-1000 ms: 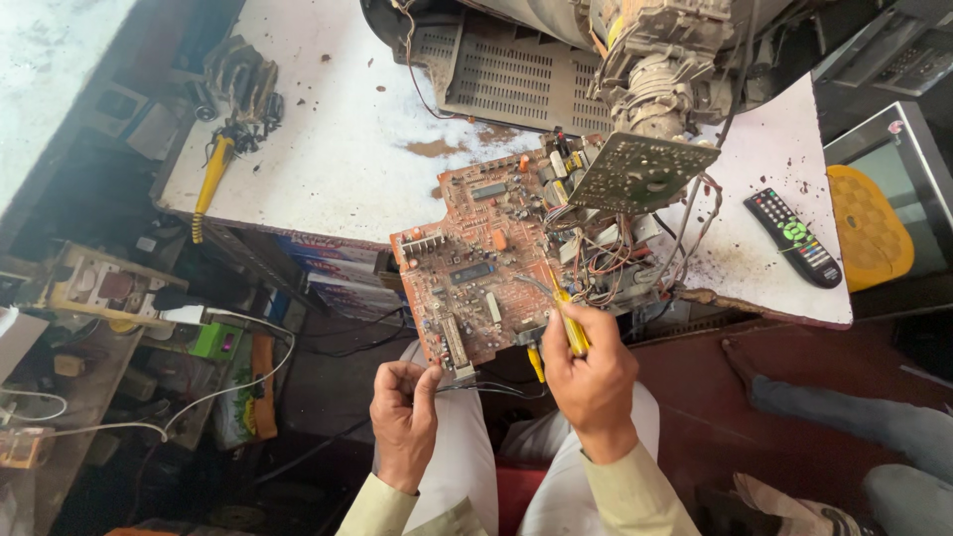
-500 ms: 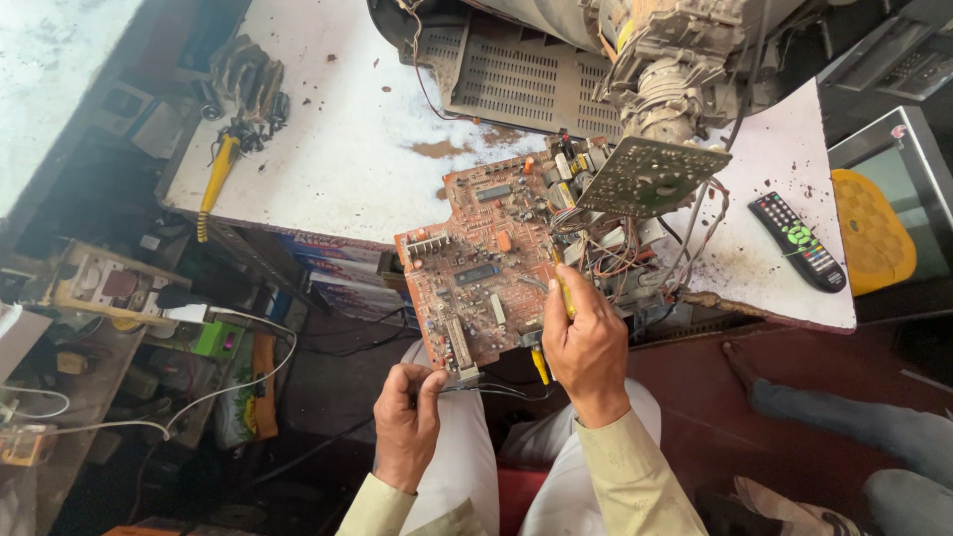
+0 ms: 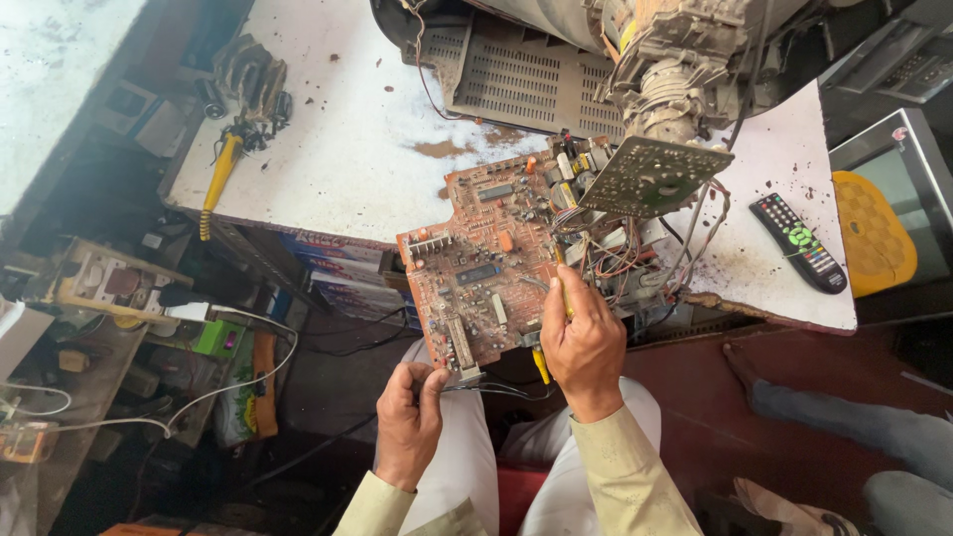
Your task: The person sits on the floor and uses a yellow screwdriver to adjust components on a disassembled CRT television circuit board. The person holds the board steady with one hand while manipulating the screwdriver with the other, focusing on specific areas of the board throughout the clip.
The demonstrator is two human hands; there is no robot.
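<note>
board: orange-brown circuit board (image 3: 486,273), parts-studded, tilted above my fingers
left hand (image 3: 409,417): pinching thin wires (image 3: 486,389)
right hand (image 3: 586,342): curled round yellow tool (image 3: 541,365)

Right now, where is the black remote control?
In the head view, the black remote control lies at the right end of the white table, right of the wire bundle and beside the yellow mesh object.

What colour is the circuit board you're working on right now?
The circuit board is orange-brown with small dark and white parts, seen in the head view.
</note>
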